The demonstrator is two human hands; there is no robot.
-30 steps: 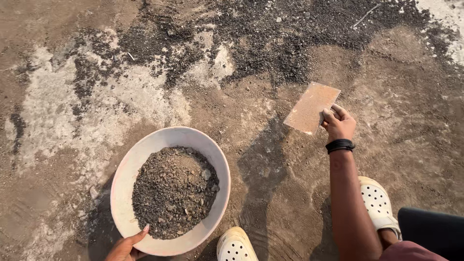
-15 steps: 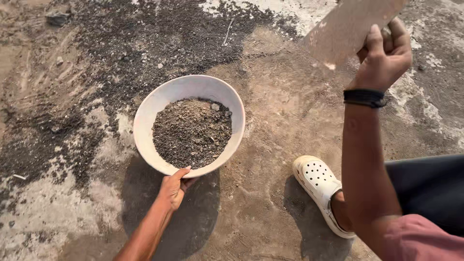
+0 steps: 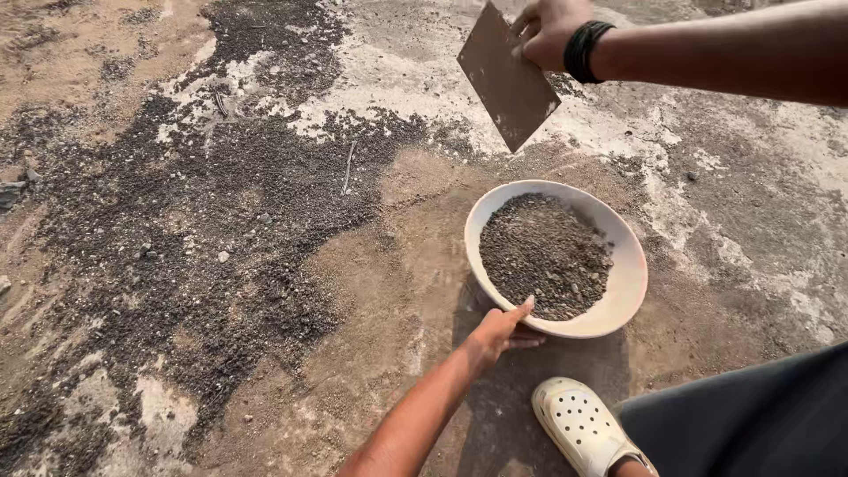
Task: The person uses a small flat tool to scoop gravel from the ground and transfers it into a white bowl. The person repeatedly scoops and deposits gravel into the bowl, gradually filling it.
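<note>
My left hand [image 3: 499,331] grips the near rim of the white bowl [image 3: 629,281] of gravel, sitting on bare ground. My right hand [image 3: 546,31] holds a flat scraper [image 3: 508,79] raised above the bowl's far edge; open dirt lies left.

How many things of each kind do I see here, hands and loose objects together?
Hands: 2, left hand gripping the rim of the bowl, right hand holding the flat board raised
Bowl, pale, with dark gravel inside: 1
Flat board, brown: 1
Shoe, white with holes: 1
Wristband, black: 1
Total: 6
</note>
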